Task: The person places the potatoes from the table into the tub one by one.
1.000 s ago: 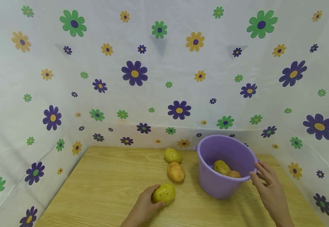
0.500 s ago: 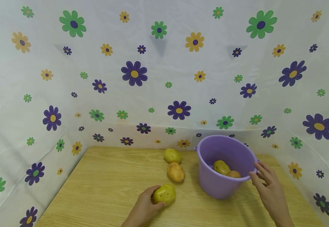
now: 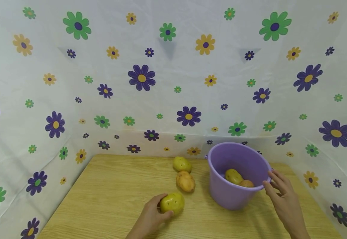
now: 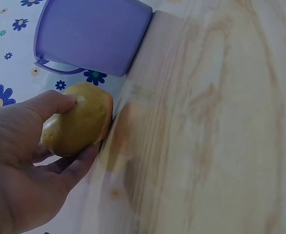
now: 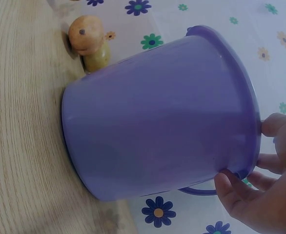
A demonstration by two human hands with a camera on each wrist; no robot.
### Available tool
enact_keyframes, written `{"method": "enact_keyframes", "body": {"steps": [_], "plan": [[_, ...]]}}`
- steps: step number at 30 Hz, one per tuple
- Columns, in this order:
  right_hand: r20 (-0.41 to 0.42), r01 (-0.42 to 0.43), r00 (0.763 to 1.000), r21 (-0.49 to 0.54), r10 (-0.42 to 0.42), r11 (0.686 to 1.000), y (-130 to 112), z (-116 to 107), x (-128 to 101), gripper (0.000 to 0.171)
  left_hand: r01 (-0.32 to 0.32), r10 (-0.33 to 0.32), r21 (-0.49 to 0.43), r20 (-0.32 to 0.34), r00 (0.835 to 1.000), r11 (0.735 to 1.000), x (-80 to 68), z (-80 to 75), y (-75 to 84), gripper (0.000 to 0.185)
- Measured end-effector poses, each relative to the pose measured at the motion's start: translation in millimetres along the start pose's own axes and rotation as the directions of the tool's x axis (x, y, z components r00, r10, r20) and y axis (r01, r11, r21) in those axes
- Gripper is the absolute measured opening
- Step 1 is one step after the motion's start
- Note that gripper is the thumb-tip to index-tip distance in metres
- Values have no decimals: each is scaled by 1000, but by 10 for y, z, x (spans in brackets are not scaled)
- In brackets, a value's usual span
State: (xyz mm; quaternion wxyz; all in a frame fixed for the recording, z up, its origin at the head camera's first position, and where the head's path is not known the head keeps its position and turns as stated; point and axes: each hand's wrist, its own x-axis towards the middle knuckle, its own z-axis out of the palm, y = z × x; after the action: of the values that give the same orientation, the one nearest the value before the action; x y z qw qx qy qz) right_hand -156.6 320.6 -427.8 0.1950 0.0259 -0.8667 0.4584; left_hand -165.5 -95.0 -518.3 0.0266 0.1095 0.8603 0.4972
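The front potato (image 3: 173, 201) sits in your left hand (image 3: 151, 214), thumb and fingers curled round it; whether it touches the worktop (image 3: 116, 189) you can't tell. Beyond it lie the tan potato (image 3: 186, 181) and the back potato (image 3: 182, 164). Right of them stands the bucket (image 3: 231, 196), two potatoes (image 3: 233, 176) visible inside, your right hand (image 3: 285, 202) holding its rim. Flowered cloth (image 3: 161, 66) hangs behind.

We've got a pale wood-grain worktop (image 3: 116, 186). White sheet (image 3: 173, 66) walls it in at the back and both sides. Flowers (image 3: 141, 77) printed all over it: green, purple, orange-yellow, mixed sizes. We also see three greyish triangular patches (image 3: 168, 49) high on the back, plus a fold (image 3: 191, 134) low down, above the worktop's far edge.
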Motion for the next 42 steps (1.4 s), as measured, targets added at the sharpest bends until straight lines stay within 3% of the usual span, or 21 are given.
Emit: {"method": "enact_keyframes", "body": {"steps": [19,42], "plan": [[4,-10,1000,1,10,1000,0,1,16,53,6,-7,-37,-32,999,999,41,-215,215,68],[-1,-9,1000,-3,9,1000,9,2,16,53,-5,4,-5,-110,994,1000,134,-499,566,68]]}}
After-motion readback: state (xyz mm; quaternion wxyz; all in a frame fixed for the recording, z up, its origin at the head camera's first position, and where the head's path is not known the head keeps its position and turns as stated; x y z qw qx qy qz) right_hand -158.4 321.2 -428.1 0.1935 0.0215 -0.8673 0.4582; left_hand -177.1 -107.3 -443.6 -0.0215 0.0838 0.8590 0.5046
